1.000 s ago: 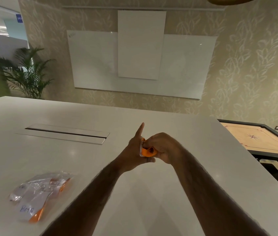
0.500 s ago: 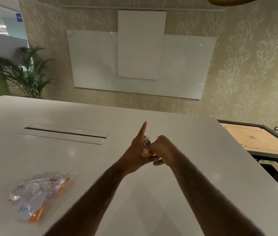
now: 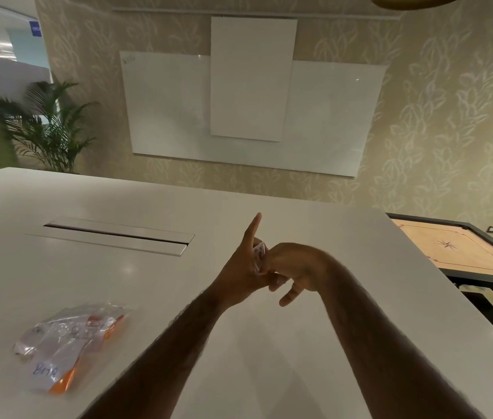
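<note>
Your hands meet above the middle of the table. Your left hand holds a small pale packet with its index finger pointing straight up. Your right hand, fingers curled, pinches the same packet from the other side. It is mostly hidden between them. Near the table's front left edge lies a clear plastic bag with orange pieces and a handwritten label. Toward the far left sits a cable hatch.

We look from head height, forward and down across the table, close over its near edge, facing the wall.
</note>
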Demonstrator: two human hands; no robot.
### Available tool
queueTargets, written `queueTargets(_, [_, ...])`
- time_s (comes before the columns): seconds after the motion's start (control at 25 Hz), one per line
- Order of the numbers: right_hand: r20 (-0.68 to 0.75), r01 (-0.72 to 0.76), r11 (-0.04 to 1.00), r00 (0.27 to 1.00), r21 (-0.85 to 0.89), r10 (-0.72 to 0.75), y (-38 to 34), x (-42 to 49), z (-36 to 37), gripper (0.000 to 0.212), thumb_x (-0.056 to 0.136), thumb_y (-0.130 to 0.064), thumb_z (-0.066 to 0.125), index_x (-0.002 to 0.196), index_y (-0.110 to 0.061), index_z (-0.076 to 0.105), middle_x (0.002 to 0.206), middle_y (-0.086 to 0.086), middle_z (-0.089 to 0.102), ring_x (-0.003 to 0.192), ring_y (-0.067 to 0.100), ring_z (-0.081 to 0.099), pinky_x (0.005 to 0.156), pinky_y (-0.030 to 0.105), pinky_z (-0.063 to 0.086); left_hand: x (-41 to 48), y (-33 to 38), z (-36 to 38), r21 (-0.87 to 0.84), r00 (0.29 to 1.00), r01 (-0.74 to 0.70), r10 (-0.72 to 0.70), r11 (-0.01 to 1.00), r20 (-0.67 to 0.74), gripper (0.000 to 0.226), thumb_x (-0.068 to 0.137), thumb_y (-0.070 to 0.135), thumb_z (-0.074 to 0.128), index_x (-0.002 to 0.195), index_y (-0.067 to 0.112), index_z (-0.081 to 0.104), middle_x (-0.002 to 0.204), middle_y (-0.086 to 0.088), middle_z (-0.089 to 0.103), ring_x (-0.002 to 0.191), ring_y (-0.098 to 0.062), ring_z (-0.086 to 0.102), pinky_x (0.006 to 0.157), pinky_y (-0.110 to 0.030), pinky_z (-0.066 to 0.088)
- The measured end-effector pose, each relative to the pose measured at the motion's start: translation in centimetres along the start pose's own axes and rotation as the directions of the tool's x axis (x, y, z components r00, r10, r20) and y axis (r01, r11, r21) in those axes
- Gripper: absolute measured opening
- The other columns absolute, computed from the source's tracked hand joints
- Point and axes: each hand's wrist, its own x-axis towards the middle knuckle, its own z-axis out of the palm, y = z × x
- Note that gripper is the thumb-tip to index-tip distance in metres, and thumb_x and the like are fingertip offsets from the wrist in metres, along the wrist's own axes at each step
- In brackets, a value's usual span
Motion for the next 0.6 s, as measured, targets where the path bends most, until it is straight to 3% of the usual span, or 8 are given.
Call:
queueTargets(0.16, [0.021, 0.015, 0.988, 1.0, -0.153, -0.012, 0.0, 0.5, 0.7, 0.027, 0.097, -0.026, 0.056, 0.115, -0.009, 0.067, 0.104, 0.01, 0.073, 0.091, 0.027, 0.075, 0.081, 0.043, 0.061, 0.1, 0.2, 0.3, -0.066, 1.0, -0.012, 0.012, 0.998, 0.009, 0.128, 0.074, 0.014, 0.09, 0.157, 0.043, -0.003, 0.093, -0.009, 0.056, 0.082, -0.023, 0.06, 0.073, -0.039, 0.056])
queueTargets(0.24, [-0.013, 0.027, 0.975, 0.999, -0.219, -0.03, -0.1, 0.6, 0.4, 0.023, 0.094, -0.025, 0.059, 0.105, -0.007, 0.069, 0.087, 0.009, 0.073, 0.077, 0.023, 0.074, 0.073, 0.037, 0.063, 0.0, 0.0, 0.4, -0.04, 1.0, -0.004, 0.004, 0.999, -0.001, 0.13, 0.068, 0.022, 0.093, 0.157, 0.045, 0.0, 0.093, -0.007, 0.056, 0.081, -0.022, 0.06, 0.073, -0.037, 0.056])
queueTargets(0.32, [-0.09, 0.057, 0.984, 0.993, -0.166, -0.073, -0.2, 0.7, -0.2, 0.016, 0.089, -0.021, 0.065, 0.095, -0.008, 0.072, 0.085, 0.008, 0.073, 0.069, 0.02, 0.072, 0.064, 0.032, 0.061, -0.1, 0.0, 0.1, -0.044, 0.999, 0.027, -0.028, 0.999, -0.027, 0.137, 0.06, 0.037, 0.097, 0.157, 0.045, 0.001, 0.096, -0.007, 0.054, 0.086, -0.025, 0.058, 0.077, -0.034, 0.054])
queueTargets(0.4, [-0.209, 0.146, 0.989, 0.968, 0.014, -0.14, -0.3, 0.5, -0.8, 0.017, 0.089, -0.025, 0.066, 0.089, -0.01, 0.074, 0.089, 0.009, 0.075, 0.072, 0.02, 0.073, 0.06, 0.031, 0.06, -0.2, -0.1, -0.2, -0.079, 0.999, 0.046, -0.047, 0.996, -0.016, 0.14, 0.057, 0.042, 0.097, 0.157, 0.046, -0.001, 0.112, -0.011, 0.052, 0.106, -0.024, 0.059, 0.091, -0.035, 0.055])
queueTargets(0.48, [-0.215, 0.214, 0.973, 0.957, 0.082, -0.192, -0.7, 0.0, -0.9, 0.023, 0.091, -0.032, 0.065, 0.09, -0.011, 0.075, 0.087, 0.008, 0.077, 0.073, 0.02, 0.074, 0.063, 0.033, 0.061, -0.1, -0.3, -0.5, -0.117, 0.998, 0.044, -0.04, 0.992, 0.044, 0.141, 0.059, 0.039, 0.097, 0.158, 0.043, -0.003, 0.127, -0.008, 0.051, 0.129, -0.02, 0.052, 0.107, -0.036, 0.048])
queueTargets(0.6, [-0.211, 0.213, 0.977, 0.954, -0.02, -0.212, -1.0, -0.4, 0.2, 0.014, 0.088, -0.017, 0.066, 0.096, -0.009, 0.074, 0.099, 0.008, 0.074, 0.089, 0.021, 0.072, 0.067, 0.035, 0.062, -0.2, -0.1, -0.4, 0.051, 0.999, 0.033, -0.035, 0.998, 0.036, 0.144, 0.056, 0.053, 0.094, 0.159, 0.039, -0.006, 0.112, 0.007, 0.055, 0.123, -0.018, 0.052, 0.113, -0.044, 0.041])
